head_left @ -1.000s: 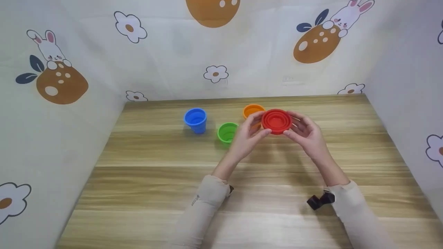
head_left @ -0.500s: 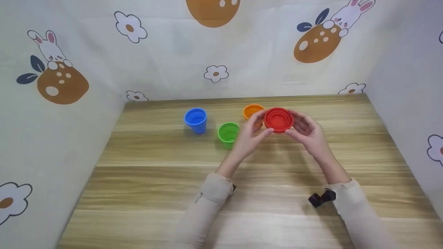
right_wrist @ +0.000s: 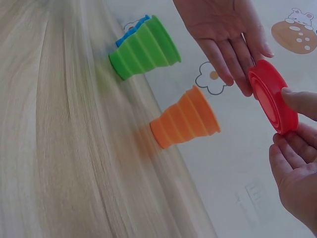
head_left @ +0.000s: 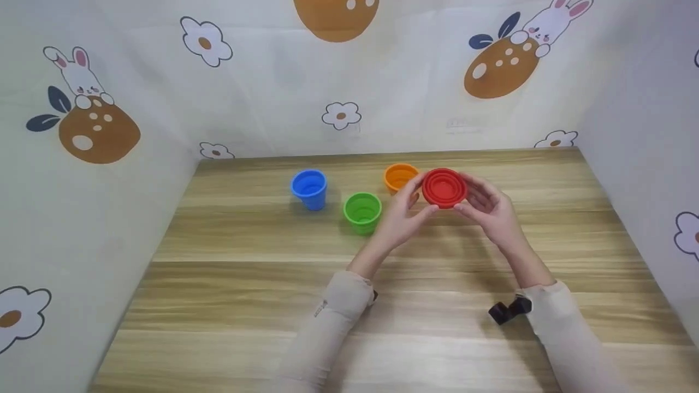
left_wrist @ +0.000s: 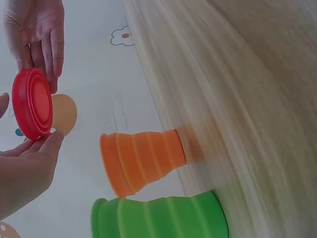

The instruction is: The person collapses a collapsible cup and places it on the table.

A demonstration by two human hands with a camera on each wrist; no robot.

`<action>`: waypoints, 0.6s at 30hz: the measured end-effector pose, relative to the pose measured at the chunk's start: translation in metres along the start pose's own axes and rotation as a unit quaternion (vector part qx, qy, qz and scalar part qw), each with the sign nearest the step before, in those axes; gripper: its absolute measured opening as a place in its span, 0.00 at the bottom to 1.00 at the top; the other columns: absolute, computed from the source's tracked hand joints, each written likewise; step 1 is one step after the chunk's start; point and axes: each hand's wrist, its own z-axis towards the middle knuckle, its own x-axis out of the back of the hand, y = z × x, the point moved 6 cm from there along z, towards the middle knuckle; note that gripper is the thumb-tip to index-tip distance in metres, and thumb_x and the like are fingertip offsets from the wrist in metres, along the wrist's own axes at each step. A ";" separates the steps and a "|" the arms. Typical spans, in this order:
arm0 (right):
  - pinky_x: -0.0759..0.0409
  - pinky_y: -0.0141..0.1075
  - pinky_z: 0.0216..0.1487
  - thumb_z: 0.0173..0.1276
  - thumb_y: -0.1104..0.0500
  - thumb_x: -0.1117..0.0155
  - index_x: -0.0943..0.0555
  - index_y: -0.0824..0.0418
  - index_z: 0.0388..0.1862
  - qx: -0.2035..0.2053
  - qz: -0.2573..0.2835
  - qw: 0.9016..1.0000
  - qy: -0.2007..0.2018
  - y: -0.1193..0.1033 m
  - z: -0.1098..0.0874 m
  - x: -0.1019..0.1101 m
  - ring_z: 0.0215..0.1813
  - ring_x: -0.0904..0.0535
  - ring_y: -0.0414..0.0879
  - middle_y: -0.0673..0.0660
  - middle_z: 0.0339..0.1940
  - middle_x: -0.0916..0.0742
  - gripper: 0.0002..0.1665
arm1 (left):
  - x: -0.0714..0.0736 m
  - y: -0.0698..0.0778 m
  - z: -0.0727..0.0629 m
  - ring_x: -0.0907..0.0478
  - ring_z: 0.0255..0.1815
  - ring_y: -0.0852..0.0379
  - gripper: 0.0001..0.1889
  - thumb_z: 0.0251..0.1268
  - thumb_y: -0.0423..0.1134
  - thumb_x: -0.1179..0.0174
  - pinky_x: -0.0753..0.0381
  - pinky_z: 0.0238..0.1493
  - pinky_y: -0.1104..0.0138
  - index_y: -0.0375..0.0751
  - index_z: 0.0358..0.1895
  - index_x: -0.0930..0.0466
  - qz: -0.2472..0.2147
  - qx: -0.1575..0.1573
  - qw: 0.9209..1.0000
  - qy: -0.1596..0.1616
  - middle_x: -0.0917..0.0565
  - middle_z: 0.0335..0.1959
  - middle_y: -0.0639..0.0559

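Head view high, angled down — wrist views low, nearer, sharing flat red cup (left_wrist: 34,104)

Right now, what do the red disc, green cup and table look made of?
Red disc: probably silicone or soft plastic, satin-looking, moulded in rings. Green cup: likely similar, matte, its stepped wall evenly coloured. Table: wood or laminate, streaky grain, faint sheen.

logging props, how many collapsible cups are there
4: flattened red collapsible cup, held by left hand and right hand; on the table, blue cup at left, green cup next, orange cup partly behind the left hand in the head view.
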 end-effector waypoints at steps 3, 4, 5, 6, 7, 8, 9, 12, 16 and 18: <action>0.27 0.24 0.67 0.63 0.70 0.31 0.32 0.70 0.71 0.001 0.001 1.000 -0.001 0.002 0.001 0.002 0.64 0.23 0.31 0.56 0.69 0.21 0.38 | -0.003 -0.002 0.002 0.38 0.78 0.47 0.36 0.68 0.36 0.37 0.35 0.77 0.58 0.34 0.76 0.43 0.010 0.004 1.000 -0.006 0.36 0.77 0.42; 0.27 0.24 0.67 0.63 0.70 0.31 0.32 0.70 0.71 0.001 0.000 1.000 -0.001 0.003 0.001 0.003 0.64 0.23 0.31 0.58 0.69 0.22 0.38 | -0.004 -0.002 0.002 0.38 0.78 0.46 0.36 0.68 0.36 0.37 0.35 0.77 0.58 0.34 0.76 0.43 0.016 0.006 1.000 -0.007 0.37 0.77 0.42; 0.27 0.24 0.67 0.63 0.70 0.31 0.32 0.70 0.71 0.000 -0.001 1.000 0.000 0.003 0.001 0.003 0.64 0.23 0.32 0.60 0.70 0.23 0.38 | -0.004 -0.003 0.002 0.38 0.78 0.47 0.37 0.68 0.36 0.37 0.35 0.77 0.58 0.34 0.76 0.43 0.021 0.008 1.000 -0.009 0.37 0.77 0.42; 0.27 0.24 0.67 0.63 0.70 0.31 0.32 0.70 0.71 -0.002 -0.003 1.000 0.000 0.004 0.001 0.004 0.64 0.23 0.32 0.62 0.71 0.23 0.38 | -0.005 -0.004 0.003 0.38 0.78 0.47 0.37 0.68 0.36 0.37 0.35 0.77 0.59 0.34 0.76 0.44 0.024 0.010 1.000 -0.010 0.37 0.78 0.42; 0.27 0.24 0.67 0.63 0.70 0.31 0.33 0.70 0.72 -0.003 -0.005 1.000 0.000 0.005 0.001 0.004 0.64 0.23 0.32 0.64 0.71 0.24 0.38 | -0.006 -0.004 0.003 0.38 0.78 0.47 0.37 0.68 0.35 0.38 0.35 0.77 0.59 0.34 0.77 0.44 0.029 0.011 0.999 -0.013 0.37 0.78 0.42; 0.27 0.23 0.67 0.63 0.69 0.31 0.33 0.70 0.72 -0.004 -0.007 1.000 0.000 0.006 0.002 0.005 0.64 0.23 0.31 0.65 0.72 0.25 0.38 | -0.007 -0.005 0.003 0.38 0.78 0.47 0.37 0.68 0.33 0.38 0.35 0.76 0.60 0.34 0.77 0.44 0.032 0.012 0.999 -0.014 0.37 0.78 0.42; 0.27 0.23 0.67 0.63 0.69 0.31 0.33 0.70 0.72 -0.005 -0.010 1.000 -0.001 0.007 0.002 0.005 0.64 0.23 0.31 0.66 0.72 0.26 0.38 | -0.008 -0.005 0.004 0.39 0.78 0.48 0.36 0.68 0.32 0.39 0.35 0.77 0.60 0.34 0.77 0.45 0.032 0.014 0.999 -0.016 0.38 0.78 0.42; 0.28 0.23 0.67 0.63 0.69 0.31 0.33 0.70 0.72 -0.012 -0.016 1.000 0.000 0.012 0.003 0.007 0.64 0.24 0.30 0.68 0.73 0.27 0.39 | -0.010 -0.009 0.004 0.40 0.79 0.48 0.36 0.67 0.26 0.42 0.36 0.77 0.60 0.34 0.77 0.46 0.031 0.023 0.999 -0.027 0.39 0.78 0.41; 0.28 0.23 0.68 0.63 0.72 0.32 0.34 0.71 0.72 -0.018 -0.019 1.000 -0.006 0.018 0.002 0.010 0.64 0.25 0.28 0.70 0.73 0.29 0.38 | -0.013 -0.016 0.005 0.42 0.80 0.48 0.38 0.66 0.23 0.45 0.38 0.78 0.61 0.36 0.78 0.47 0.028 0.046 0.998 -0.045 0.40 0.79 0.42; 0.29 0.22 0.68 0.63 0.73 0.33 0.34 0.71 0.72 -0.022 -0.019 1.000 -0.011 0.021 0.002 0.011 0.64 0.25 0.27 0.71 0.73 0.29 0.38 | -0.014 -0.019 0.005 0.42 0.80 0.48 0.38 0.66 0.24 0.45 0.38 0.78 0.62 0.38 0.78 0.48 0.032 0.059 0.996 -0.053 0.41 0.79 0.43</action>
